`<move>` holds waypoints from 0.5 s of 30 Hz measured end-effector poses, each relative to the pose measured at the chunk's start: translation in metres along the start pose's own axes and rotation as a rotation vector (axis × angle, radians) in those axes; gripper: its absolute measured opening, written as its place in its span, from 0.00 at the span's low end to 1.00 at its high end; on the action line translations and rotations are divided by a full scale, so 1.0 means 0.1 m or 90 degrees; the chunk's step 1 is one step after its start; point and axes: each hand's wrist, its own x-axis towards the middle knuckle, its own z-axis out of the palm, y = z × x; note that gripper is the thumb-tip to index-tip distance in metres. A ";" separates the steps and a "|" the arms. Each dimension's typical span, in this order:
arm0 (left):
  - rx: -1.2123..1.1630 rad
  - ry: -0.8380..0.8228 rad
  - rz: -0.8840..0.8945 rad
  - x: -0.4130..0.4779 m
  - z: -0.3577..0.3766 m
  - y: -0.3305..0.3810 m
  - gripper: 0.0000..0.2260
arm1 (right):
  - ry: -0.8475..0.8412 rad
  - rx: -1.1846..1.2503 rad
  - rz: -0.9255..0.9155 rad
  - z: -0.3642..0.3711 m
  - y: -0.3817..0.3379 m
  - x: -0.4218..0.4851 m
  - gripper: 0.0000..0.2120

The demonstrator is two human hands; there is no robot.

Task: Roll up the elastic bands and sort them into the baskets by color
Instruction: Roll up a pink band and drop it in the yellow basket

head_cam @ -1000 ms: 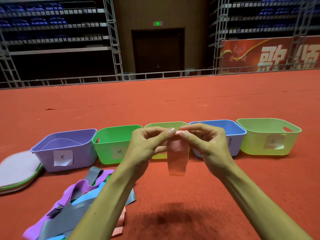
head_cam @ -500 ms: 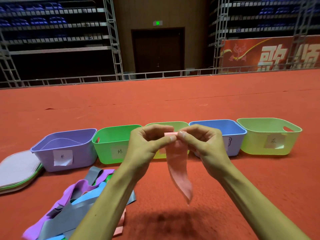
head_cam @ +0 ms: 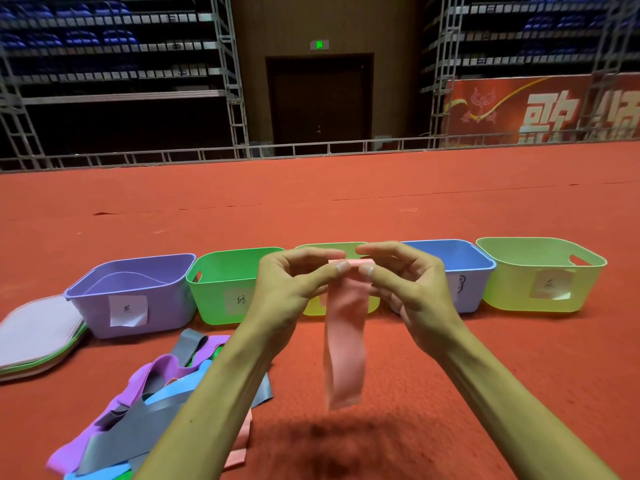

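Early going, I'd say: left hand (head_cam: 287, 285) and right hand (head_cam: 412, 289) pinch the top of a mostly unrolled pink band (head_cam: 346, 341), right of the purple basket (head_cam: 166, 306); a pile of bands (head_cam: 156, 393) waits before it.

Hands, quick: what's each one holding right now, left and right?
Left hand: closed, pinching the top end of the pink band.
Right hand: closed, pinching the same end of it; the rest hangs loose.

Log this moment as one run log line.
stage: rolling | pink band: hangs from both hands | left hand: pinches top edge | right hand: pinches top edge
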 end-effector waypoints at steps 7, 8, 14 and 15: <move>-0.011 -0.011 0.004 0.01 -0.01 -0.02 0.17 | 0.037 -0.043 -0.016 0.02 -0.03 0.02 0.11; -0.012 -0.015 -0.008 0.02 -0.02 -0.02 0.16 | 0.038 -0.045 -0.021 0.02 -0.04 0.02 0.11; 0.007 -0.028 -0.066 0.01 0.00 0.02 0.12 | 0.036 -0.061 -0.047 0.03 -0.05 0.00 0.08; 0.008 -0.024 -0.061 0.01 0.00 0.02 0.13 | 0.032 -0.059 -0.049 0.03 -0.05 0.00 0.08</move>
